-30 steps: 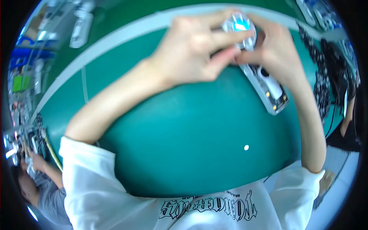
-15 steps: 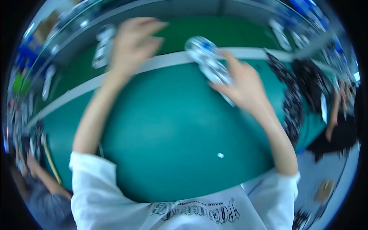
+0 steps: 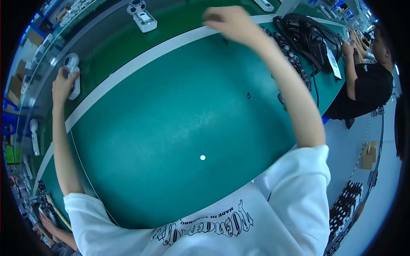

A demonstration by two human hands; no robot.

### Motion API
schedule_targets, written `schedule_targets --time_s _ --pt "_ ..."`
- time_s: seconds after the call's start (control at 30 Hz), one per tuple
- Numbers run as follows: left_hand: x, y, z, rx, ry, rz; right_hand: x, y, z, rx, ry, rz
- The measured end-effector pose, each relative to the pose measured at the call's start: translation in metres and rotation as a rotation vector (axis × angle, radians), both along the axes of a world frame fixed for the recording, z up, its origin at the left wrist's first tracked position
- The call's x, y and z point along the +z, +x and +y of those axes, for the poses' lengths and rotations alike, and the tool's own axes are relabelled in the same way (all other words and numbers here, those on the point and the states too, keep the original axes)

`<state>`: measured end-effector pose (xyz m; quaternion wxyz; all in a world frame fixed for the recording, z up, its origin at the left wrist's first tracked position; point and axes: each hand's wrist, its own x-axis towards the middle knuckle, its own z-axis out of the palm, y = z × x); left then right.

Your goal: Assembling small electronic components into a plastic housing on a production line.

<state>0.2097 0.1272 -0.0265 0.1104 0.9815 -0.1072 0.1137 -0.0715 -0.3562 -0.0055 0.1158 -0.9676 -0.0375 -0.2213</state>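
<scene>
At the far left, my left hand [image 3: 62,87] is closed around a white handheld device [image 3: 74,82] with a rounded head, which lies on the dark green belt behind the table. My right hand [image 3: 232,23] hangs over the table's pale far edge, its fingers loosely curved, thumb apart, and nothing visible in them. A second white device [image 3: 145,22], its round head marked with dark spots, lies on the belt between my hands. The green work mat [image 3: 171,115] stretches below my arms.
A small white disc [image 3: 203,157] and a tiny dark piece [image 3: 248,95] lie on the mat. Black linked parts [image 3: 290,55] and a black mesh bag [image 3: 305,40] sit at the right. Beside them is a co-worker [image 3: 367,81]. Another white device [image 3: 34,136] rests farther left.
My right hand held a white device and now has let go of it. My left hand has moved left and taken hold of another device. The view has turned.
</scene>
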Motion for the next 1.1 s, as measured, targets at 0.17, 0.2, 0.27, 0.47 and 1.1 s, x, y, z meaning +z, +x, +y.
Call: schedule_targets --time_s 0.17,0.2,0.27,0.47,1.1 --pt "0.009 -0.019 0.002 -0.221 -0.177 0.062 0.025 -0.091 -0.042 -0.240 -0.105 0.042" --pt "0.016 -0.042 -0.010 -0.317 -0.249 0.140 0.028 -0.101 -0.040 -0.298 -0.076 0.094" --pt "0.035 -0.106 -0.036 -0.483 -0.289 0.150 0.027 -0.106 -0.040 -0.341 -0.045 0.155" --pt "0.039 -0.234 -0.084 -1.019 -0.180 0.096 0.010 -0.104 -0.045 -0.357 -0.079 0.166" --pt "0.003 -0.229 -0.097 -1.297 -0.431 -0.186 0.019 -0.114 -0.040 -0.319 -0.104 0.159"
